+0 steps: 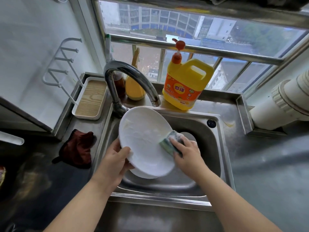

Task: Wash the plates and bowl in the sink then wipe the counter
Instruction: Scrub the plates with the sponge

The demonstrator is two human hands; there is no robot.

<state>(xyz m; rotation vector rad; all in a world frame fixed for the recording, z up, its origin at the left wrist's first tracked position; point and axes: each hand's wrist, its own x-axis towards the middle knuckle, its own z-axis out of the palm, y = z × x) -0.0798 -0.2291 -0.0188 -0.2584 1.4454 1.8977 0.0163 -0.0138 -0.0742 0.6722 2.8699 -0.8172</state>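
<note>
A white soapy plate (143,139) is held tilted over the steel sink (217,148). My left hand (115,163) grips its lower left rim, thumb on the face. My right hand (187,153) holds a green sponge (168,143) with foam on it, pressed against the plate's right edge. Under the plate, part of another white dish (142,175) shows at the sink bottom. A further white dish (189,136) peeks out behind my right hand; the rest is hidden.
The curved faucet (130,81) arches over the plate's top. A yellow dish soap jug (185,84) and two bottles stand on the back ledge. A dark red cloth (78,148) lies on the left counter, with a wood-lined tray (90,99) behind it. White pipe at right.
</note>
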